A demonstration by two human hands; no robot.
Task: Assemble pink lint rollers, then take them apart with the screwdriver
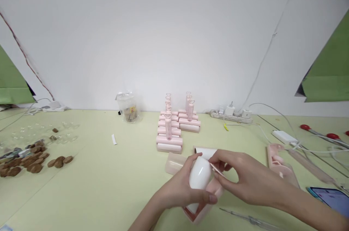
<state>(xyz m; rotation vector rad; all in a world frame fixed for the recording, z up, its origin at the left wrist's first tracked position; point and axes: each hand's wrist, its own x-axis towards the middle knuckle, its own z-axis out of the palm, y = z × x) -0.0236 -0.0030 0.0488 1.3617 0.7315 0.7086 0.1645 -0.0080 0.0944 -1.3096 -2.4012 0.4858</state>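
Observation:
My left hand (187, 187) is closed around a smooth white rounded piece (201, 173). Just below it sits an open pink shell (201, 214), partly covered by the fingers. Close against the white piece, my right hand (236, 173) pinches a thin, flat pink piece (217, 170) between thumb and fingers. Behind the hands lie a white cylinder (205, 152) and a pale pink translucent cover (174, 162), both partly hidden. A thin screwdriver-like tool with a clear handle (251, 219) rests in front of my right forearm.
Several pink rollers with heart-ended handles (169, 140) stand in two rows. Farther back are a bagged cup (130, 111) and a power strip (231, 116). Brown flat pieces (35, 158) lie left; a pink casing (282, 167), cables and a phone (329, 200) lie right.

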